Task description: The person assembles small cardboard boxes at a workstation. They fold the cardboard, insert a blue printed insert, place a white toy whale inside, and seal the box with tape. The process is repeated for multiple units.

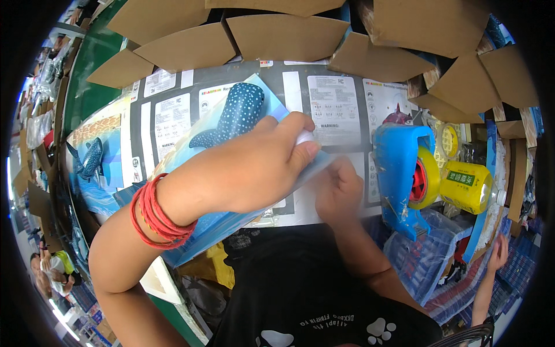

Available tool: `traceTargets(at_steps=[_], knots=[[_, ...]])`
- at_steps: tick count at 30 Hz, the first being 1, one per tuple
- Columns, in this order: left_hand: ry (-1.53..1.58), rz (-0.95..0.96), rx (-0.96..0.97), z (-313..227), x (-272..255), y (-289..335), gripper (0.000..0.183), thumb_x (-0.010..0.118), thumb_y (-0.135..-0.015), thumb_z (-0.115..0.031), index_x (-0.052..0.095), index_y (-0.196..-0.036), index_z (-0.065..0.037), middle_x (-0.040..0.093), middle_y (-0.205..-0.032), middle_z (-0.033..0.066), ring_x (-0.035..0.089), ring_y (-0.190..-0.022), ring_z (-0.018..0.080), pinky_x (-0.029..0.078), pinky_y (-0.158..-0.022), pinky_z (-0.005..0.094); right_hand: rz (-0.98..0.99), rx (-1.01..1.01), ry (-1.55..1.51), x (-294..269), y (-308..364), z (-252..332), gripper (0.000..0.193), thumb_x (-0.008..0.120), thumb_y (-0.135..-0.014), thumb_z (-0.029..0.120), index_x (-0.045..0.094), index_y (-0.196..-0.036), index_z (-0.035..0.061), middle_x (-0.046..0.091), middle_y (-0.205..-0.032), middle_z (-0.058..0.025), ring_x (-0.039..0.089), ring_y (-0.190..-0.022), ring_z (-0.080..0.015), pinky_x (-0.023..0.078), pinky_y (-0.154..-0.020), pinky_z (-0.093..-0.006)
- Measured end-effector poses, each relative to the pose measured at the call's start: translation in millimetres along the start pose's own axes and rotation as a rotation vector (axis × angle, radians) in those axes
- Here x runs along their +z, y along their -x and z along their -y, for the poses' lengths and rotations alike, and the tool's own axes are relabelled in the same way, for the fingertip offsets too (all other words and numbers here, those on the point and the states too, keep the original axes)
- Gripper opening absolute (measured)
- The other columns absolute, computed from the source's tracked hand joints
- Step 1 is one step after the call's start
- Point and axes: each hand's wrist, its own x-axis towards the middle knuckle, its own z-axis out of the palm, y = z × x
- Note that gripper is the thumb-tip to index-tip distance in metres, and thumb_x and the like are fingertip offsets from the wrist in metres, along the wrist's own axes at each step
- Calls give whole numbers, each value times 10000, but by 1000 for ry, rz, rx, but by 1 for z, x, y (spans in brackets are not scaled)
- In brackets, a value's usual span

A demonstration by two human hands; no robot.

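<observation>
A light-blue printed cardboard box (237,113) lies tilted in front of me, a spotted whale shark pictured on its face. Across the box reaches my left hand (274,159), red cords round its wrist. Its fingers and thumb close on the box's right edge, where a small whitish patch shows between them. My right hand (340,194) is just beyond that edge, fingers curled and smeared by motion; whether it holds anything is unclear. To its right stands a blue tape dispenser (396,173) with a yellow tape roll (428,176).
Open brown cartons (289,37) line the far side. Printed sheets (332,104) cover the work surface. Another shark-printed box (95,159) sits at left. On the right are a yellow-labelled bottle (467,186), plastic-wrapped goods (425,254) and another person's hand (498,253).
</observation>
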Motion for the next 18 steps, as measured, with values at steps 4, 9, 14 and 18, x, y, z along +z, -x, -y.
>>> traceTargets(at_steps=[4,9,14,18], knots=[[-40,71,-48,-5,-4,0,420,392,-1093,-390,432,-1371,-78,582,-1217,261,611,-1113,438,476,-973,451,1,-70,128,-3,0,2,97,691,-927,81,613,-892,36,705,-740,-103,705,-642,-246,540,-593,-322],[-100,142,-113,-12,-9,-1,432,390,-1091,-400,420,-1376,-77,578,-1241,262,619,-1103,442,488,-950,457,-10,-86,166,-4,2,0,124,710,-918,104,617,-863,45,693,-731,-108,686,-623,-286,523,-564,-350],[-97,129,-105,-9,-8,-1,433,373,-1093,-412,443,-1362,-81,586,-1233,259,616,-1107,439,484,-958,451,-19,-106,198,-2,1,3,109,702,-908,76,620,-845,45,688,-737,-114,679,-629,-287,518,-564,-358],[-51,74,-33,0,-5,-1,421,375,-1091,-408,469,-1345,-84,598,-1207,254,616,-1104,431,478,-969,446,-36,-129,187,-1,-1,4,77,683,-897,37,639,-835,41,683,-736,-116,679,-644,-286,519,-576,-352]])
